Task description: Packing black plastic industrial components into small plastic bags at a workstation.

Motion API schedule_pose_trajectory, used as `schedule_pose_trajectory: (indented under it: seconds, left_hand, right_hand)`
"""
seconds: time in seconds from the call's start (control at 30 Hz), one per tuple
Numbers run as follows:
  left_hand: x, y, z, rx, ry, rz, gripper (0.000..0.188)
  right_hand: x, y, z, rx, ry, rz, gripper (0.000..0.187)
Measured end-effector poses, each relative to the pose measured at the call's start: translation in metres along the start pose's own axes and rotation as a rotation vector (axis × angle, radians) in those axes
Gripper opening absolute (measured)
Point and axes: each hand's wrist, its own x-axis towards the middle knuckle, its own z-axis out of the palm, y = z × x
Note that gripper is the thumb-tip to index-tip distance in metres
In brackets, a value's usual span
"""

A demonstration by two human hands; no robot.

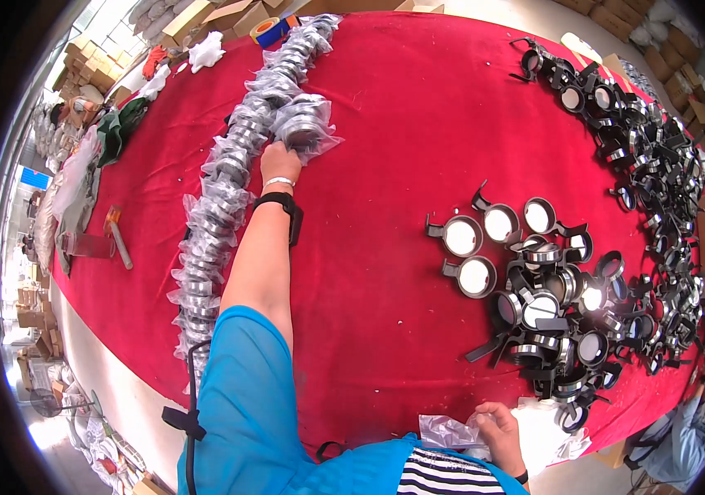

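My left hand (279, 162) reaches far out over the red table, fingers closed at the near end of a short stack of bagged round parts (301, 124). That stack lies against the right side of a long row of similar parts in clear plastic bags (208, 239). Close to my body, my right hand (498, 433) pinches a clear plastic bag (448, 431). Beyond it lies a heap of round mirror-like parts (540, 307) with dark rims and black handles. Some of them lie separately at the heap's left, shiny faces up.
A bigger pile of black-handled round parts (637, 157) runs along the right edge. White bags (546, 437) lie by my right hand. Tape rolls (270, 31) are at the far end, a hammer-like tool (119, 238) at left. Another person (674, 441) is at lower right.
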Motion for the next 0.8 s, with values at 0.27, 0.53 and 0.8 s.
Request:
schedule_pose_trajectory:
  seconds: [0.27, 0.53, 0.8]
  left_hand:
    - [-0.129, 0.059, -0.044, -0.638, 0.025, 0.184, 0.033]
    - [-0.358, 0.16, -0.153, -1.226, -1.438, 0.38, 0.051]
    - [-0.396, 0.172, -0.184, -1.036, -1.169, 0.475, 0.011]
  right_hand:
    - [-0.003, -0.014, -0.002, -0.116, -0.037, -0.095, 0.037]
    - [-0.023, -0.041, 0.011, 0.128, -0.293, -0.298, 0.051]
    - [-0.052, -0.014, -0.009, -0.041, -0.114, -0.273, 0.013]
